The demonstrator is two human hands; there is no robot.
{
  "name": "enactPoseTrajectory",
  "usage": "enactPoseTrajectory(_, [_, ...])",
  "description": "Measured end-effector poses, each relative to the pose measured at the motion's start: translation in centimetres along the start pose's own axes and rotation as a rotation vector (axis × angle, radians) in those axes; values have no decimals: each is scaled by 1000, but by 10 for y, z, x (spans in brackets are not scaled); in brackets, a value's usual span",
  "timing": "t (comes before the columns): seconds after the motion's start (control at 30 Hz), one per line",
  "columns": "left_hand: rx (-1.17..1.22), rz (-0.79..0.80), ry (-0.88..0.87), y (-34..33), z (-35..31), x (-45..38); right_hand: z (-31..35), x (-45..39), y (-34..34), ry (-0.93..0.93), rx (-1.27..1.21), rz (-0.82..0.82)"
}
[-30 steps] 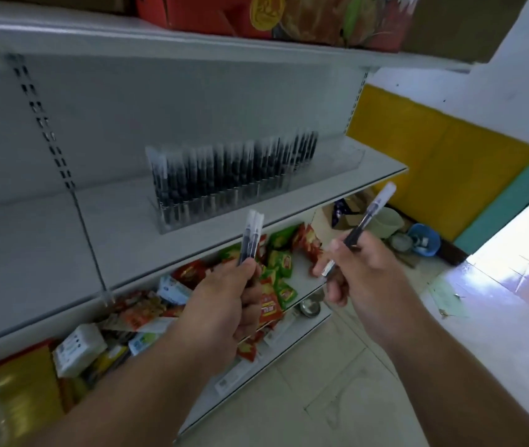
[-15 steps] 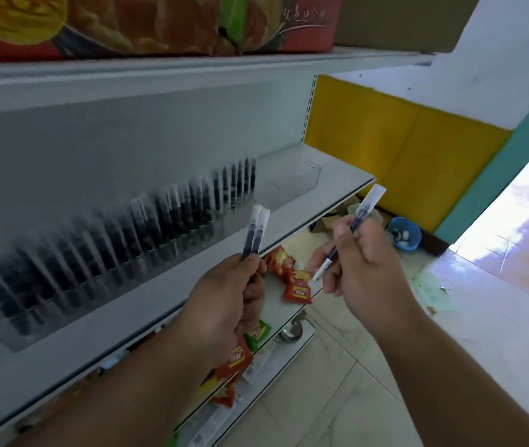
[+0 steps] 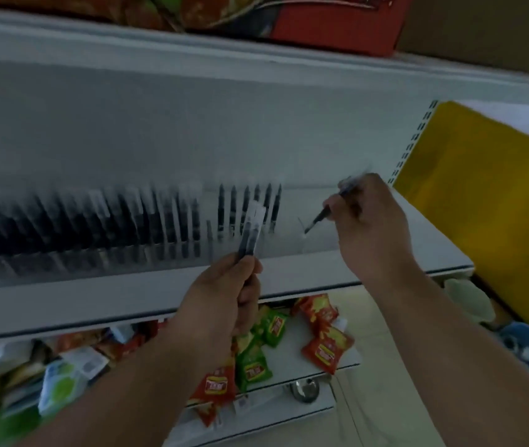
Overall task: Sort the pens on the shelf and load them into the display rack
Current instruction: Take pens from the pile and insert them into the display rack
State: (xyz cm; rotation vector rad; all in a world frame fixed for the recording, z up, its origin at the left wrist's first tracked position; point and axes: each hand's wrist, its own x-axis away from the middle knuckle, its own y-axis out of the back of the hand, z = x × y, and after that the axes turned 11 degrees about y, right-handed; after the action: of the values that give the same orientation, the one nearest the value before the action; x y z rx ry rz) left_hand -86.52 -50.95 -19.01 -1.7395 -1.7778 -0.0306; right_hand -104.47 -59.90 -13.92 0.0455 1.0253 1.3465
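Note:
A clear display rack (image 3: 318, 240) stands on the white shelf (image 3: 385, 272), packed with several upright black pens (image 3: 243, 204), blurred towards the left. My left hand (image 3: 224, 301) is closed around two black pens with clear caps (image 3: 250, 232), held upright in front of the rack. My right hand (image 3: 372, 227) holds a single black pen (image 3: 319, 217), tip pointing down-left over the empty right end of the rack.
Red and green snack packets (image 3: 321, 343) lie on the lower shelf. A red box (image 3: 337, 24) sits on the shelf above. To the right are a yellow wall (image 3: 488, 201), a blue container (image 3: 527, 353) and a pale bucket (image 3: 469, 301) on the floor.
The view has swung right and closer to the rack. My right hand has moved up and forward, bringing its pen tip down over the rack's empty right end. My left hand keeps its pens.

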Motion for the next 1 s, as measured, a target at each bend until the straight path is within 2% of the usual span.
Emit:
enactPoseTrajectory(0.27, [81,-161,-61,-16,11,-6,-22,-39,-33,84,-128,186])
enactPoseTrajectory(0.6, [113,-188,-104,-34,16,-18,-25,-63,-24,202,-32,402])
enactPoseTrajectory(0.77, [94,-164,-113,-38,8,-20,-33,-65,-44,246,81,584])
enactPoseTrajectory(1.0, [103,-122,-131,-43,10,-29,-37,-63,-48,200,69,582])
